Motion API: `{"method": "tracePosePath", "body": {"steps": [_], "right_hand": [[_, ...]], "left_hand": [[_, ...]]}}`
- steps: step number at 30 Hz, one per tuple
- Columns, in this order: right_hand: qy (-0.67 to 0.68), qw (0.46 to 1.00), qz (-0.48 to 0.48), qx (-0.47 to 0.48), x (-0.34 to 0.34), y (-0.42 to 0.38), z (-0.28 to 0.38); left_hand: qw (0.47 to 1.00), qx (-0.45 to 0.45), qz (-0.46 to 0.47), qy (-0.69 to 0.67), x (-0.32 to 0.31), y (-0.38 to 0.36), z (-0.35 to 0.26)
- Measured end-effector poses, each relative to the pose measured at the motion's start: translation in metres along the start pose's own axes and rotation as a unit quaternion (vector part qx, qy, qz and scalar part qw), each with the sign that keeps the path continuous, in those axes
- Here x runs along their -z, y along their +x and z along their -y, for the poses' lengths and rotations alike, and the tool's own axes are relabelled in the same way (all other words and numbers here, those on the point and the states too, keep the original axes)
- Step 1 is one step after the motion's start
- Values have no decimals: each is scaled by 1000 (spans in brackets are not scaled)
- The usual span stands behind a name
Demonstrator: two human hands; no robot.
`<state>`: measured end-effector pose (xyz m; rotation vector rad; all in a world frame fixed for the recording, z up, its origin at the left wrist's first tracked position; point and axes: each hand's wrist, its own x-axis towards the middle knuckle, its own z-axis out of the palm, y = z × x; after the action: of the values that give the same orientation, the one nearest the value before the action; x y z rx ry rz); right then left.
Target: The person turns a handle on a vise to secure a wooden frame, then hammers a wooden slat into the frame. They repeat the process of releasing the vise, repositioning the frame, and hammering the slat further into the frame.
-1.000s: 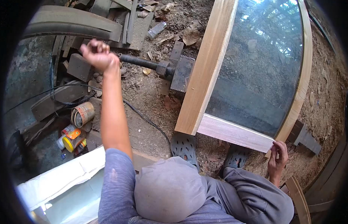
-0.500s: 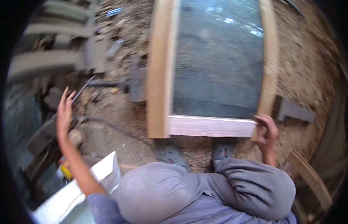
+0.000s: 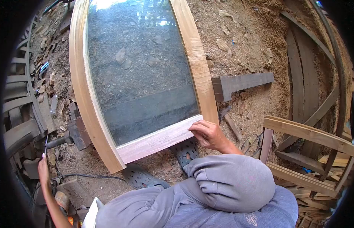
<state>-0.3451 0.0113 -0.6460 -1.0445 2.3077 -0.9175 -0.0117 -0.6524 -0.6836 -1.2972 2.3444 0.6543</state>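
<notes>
A wooden frame [image 3: 80, 87] with a glass pane [image 3: 146, 64] lies in front of me, its pale pinkish bottom rail [image 3: 158, 141] nearest my legs. My right hand [image 3: 209, 135] is at the right end of this rail, fingers curled and pinched together near its top surface. Whatever the fingertips hold, if anything, is too small to see. Far to the left, my left hand [image 3: 43, 167] has its fingertips together at the lower end of a thin metal rod [image 3: 46, 146]. Close by the rod is the dark handle [image 3: 57, 142] of a hammer-like tool, beside the frame.
A dark timber beam [image 3: 249, 83] juts out from under the frame's right side. Another small wooden frame [image 3: 310, 133] stands at the right. A cable [image 3: 89, 175] runs along the ground at the left. Sawdust and wood chips cover the ground [image 3: 245, 45].
My view has swung to the right, so the glazed frame now appears farther left and tilted. My right hand has moved from the frame's right corner onto the bottom rail. The left hand's fingers have drawn together.
</notes>
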Motion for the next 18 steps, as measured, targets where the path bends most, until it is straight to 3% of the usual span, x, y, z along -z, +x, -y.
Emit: {"method": "tracePosePath", "body": {"steps": [1, 2, 3, 5, 7, 9, 11, 13, 15, 18], "right_hand": [[-6, 1000, -22, -3, 2, -1, -1], [-12, 999, -45, -8, 3, -1, -2], [-11, 999, -47, -11, 4, -4, -4], [6, 993, -103, -50, 9, -10, -11], [-23, 983, -177, -42, 16, -21, -21], [3, 946, -292, -142, 18, -49, -48], [31, 890, -396, -224, 27, -61, -58], [63, 860, -437, -256, 31, -81, -79], [-136, 867, -370, -305, 28, -120, -112], [-225, 872, -289, -326, 21, -153, -128]], "left_hand": [[996, 18, -36, -73, -16, -6, 3], [996, 20, -83, -32, -38, 5, 31], [991, 24, -121, -56, -51, -9, 7], [967, 29, -230, -107, -98, 6, 27], [929, 42, -363, -64, -140, 23, 37], [896, 11, -439, -61, -165, 47, 54], [908, 57, -413, -37, -151, 20, 1], [910, 25, -409, -60, -146, 20, 7], [914, -13, -397, -80, -144, 30, 17], [920, -34, -365, -136, -145, 39, 37]]}}
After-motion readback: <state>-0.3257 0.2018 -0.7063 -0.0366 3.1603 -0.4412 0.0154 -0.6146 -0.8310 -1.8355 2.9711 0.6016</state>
